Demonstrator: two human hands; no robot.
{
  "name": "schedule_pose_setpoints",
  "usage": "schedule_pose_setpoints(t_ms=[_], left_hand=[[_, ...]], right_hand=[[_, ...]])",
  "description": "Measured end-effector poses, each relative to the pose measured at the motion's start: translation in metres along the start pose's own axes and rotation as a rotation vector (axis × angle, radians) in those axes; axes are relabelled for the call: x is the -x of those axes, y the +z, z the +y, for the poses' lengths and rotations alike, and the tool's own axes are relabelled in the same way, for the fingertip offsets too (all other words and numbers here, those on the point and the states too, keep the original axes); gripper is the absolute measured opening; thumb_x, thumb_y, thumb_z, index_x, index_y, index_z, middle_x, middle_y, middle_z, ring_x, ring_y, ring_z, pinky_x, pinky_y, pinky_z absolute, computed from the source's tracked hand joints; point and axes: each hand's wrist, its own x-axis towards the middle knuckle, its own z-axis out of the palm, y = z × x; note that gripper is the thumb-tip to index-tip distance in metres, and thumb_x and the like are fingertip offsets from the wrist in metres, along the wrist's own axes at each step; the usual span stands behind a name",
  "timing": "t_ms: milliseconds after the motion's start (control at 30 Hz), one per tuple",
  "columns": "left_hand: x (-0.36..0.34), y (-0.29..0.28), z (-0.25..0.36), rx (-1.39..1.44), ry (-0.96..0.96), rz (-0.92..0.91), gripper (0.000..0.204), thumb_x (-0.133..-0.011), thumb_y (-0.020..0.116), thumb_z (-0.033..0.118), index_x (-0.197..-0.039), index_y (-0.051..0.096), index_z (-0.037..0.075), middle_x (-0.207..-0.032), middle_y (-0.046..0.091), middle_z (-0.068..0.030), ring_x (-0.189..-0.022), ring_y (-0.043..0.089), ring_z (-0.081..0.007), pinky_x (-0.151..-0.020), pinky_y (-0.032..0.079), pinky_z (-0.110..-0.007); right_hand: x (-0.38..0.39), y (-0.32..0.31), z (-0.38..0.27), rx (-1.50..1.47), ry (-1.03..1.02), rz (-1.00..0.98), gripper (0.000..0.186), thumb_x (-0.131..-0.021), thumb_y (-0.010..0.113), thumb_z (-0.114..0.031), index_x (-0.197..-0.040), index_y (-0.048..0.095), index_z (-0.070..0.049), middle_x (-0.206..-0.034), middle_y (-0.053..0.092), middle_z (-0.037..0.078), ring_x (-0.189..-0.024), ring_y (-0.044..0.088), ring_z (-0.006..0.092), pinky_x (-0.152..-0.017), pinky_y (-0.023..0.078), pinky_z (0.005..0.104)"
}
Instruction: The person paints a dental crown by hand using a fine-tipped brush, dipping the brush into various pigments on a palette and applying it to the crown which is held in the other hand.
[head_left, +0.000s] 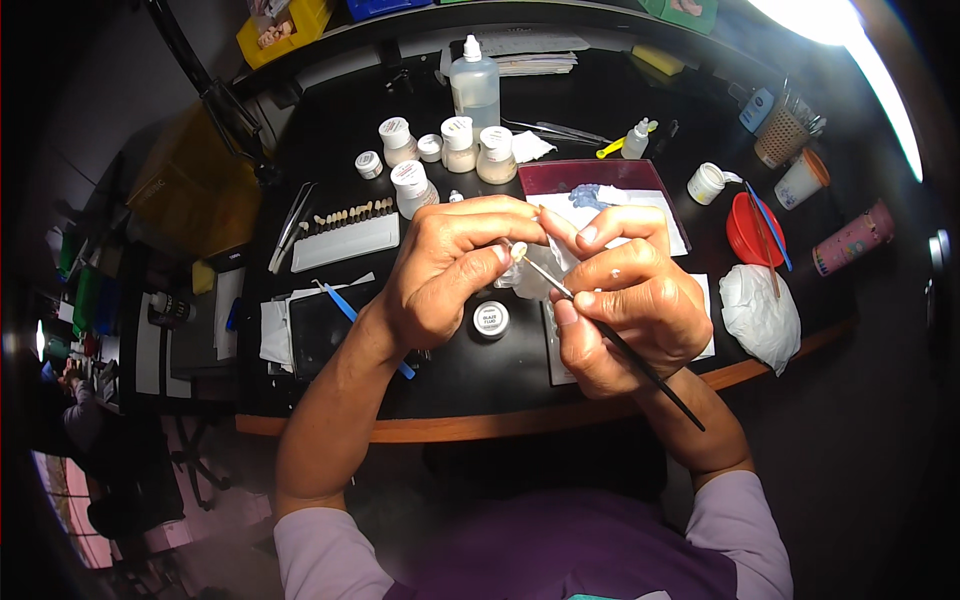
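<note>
My left hand point(445, 265) pinches a tiny pale tooth-shaped piece point(519, 250) between thumb and fingertips, above the middle of the black worktable point(470, 385). My right hand point(625, 300) holds a thin black brush point(620, 345) like a pen, its tip touching the small piece. Both hands hover close together. Directly below them sits a small round silver-lidded jar point(491, 319). A dark red palette tray point(600, 180) with a blue-grey smear and white paper lies just behind my hands.
Several small white-capped bottles point(458, 145) and a tall clear squeeze bottle point(473, 85) stand at the back. A white tray with a row of tooth samples point(348, 235) lies left. A red bowl point(755, 228), crumpled white tissue point(760, 310) and cups point(803, 178) sit right.
</note>
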Motion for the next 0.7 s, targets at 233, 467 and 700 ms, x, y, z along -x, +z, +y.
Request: schedule_pose_setpoints(t_ms=[233,467,700], left_hand=[[0.0001,-0.0003,-0.0008,0.0,0.084,0.014,0.039,-0.083,0.051,0.01,-0.109,0.071,-0.011,-0.117,0.071,-0.0261,-0.111,0.069,-0.0333,-0.096,0.052,-0.038],[-0.0009,0.0001,-0.0002,-0.033,0.043,0.007,0.047,-0.083,0.052,0.021,-0.11,0.072,-0.011,-0.116,0.071,-0.0272,-0.112,0.069,-0.0354,-0.1,0.051,-0.04],[-0.001,-0.0003,0.0009,-0.047,0.031,0.002,0.05,-0.084,0.052,0.026,-0.111,0.072,-0.01,-0.116,0.072,-0.0272,-0.113,0.069,-0.0362,-0.102,0.05,-0.04]], right_hand=[[-0.0002,0.0006,0.0013,0.014,-0.016,-0.018,0.026,-0.065,0.077,0.01,-0.083,0.065,-0.004,-0.077,0.069,0.007,-0.088,0.066,0.0273,-0.082,0.052,0.0384],[0.0024,0.0016,0.0023,-0.011,-0.002,0.01,0.025,-0.065,0.077,0.009,-0.083,0.064,-0.004,-0.076,0.069,0.007,-0.087,0.066,0.0275,-0.082,0.052,0.0385],[0.0023,0.0016,0.0028,0.004,0.0,0.002,0.026,-0.065,0.076,0.01,-0.082,0.063,-0.004,-0.077,0.069,0.007,-0.086,0.066,0.0277,-0.082,0.053,0.039]])
